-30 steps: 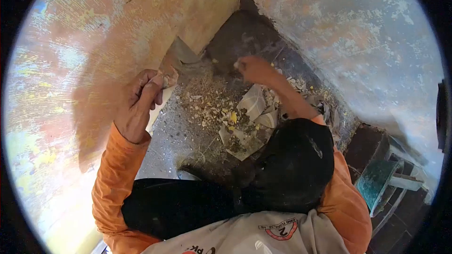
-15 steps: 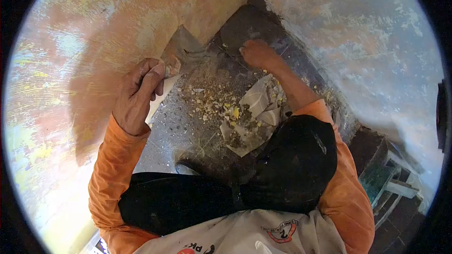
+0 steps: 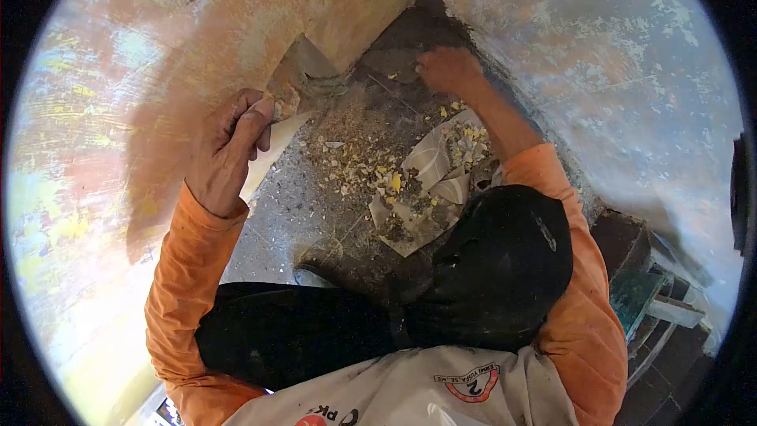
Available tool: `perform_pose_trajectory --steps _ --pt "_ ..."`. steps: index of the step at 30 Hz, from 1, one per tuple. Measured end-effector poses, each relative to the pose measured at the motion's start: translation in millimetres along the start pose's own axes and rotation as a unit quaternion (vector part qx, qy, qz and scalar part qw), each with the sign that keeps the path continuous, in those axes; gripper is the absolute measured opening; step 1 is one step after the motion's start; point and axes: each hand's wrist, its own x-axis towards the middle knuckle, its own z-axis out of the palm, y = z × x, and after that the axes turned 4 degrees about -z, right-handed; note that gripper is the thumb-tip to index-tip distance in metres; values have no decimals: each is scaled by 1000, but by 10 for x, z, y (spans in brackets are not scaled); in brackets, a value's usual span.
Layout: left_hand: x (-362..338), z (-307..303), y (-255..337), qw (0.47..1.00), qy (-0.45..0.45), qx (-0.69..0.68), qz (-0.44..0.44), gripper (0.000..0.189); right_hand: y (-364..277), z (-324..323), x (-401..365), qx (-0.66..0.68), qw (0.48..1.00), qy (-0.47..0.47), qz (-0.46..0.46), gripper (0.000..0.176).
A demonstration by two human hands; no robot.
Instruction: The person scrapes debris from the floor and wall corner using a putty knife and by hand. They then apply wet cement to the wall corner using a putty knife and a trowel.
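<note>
My left hand [image 3: 235, 138] is closed on a thin, flat, grey-brown piece [image 3: 303, 63], pinched between thumb and fingers beside the left wall. Out in the far corner, my right hand [image 3: 451, 71] reaches low over the dusty floor with its fingers curled. Whatever it grips there, if anything, is too hidden to make out. Yellow and white flakes [image 3: 371, 173] lie scattered over the floor between my hands. A creased pale sheet [image 3: 430, 164], with flakes and dirt on it, lies near my right knee.
The left wall [image 3: 102, 134] has patchy orange and yellow paint, and the right wall [image 3: 599, 71] is whitish. They meet at the far corner. A green and white wooden object [image 3: 674, 312] stands at the lower right, beyond my knee.
My right hand has moved slightly away and to the right, toward the foot of the right wall. My left hand has shifted a little, still holding the flat piece.
</note>
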Motion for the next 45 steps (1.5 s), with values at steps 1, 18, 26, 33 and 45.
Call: perform_pose_trajectory --steps 1,18,26,33,45 --pt "-9 5 12 1000 2 2 1 26 92 -25 61 -9 1000 5 2 35" --pt "19 27 -7 1000 -5 25 15 29 618 129 176 77 995 -24 58 39" --pt "30 46 40 999 5 34 26 29 1070 685 424 -12 989 136 48 42" --pt "47 33 -7 1000 -2 14 27 28 505 157 125 94 975 69 191 31" --pt "38 18 -19 999 -3 32 6 27 691 447 216 119 975 107 155 31"
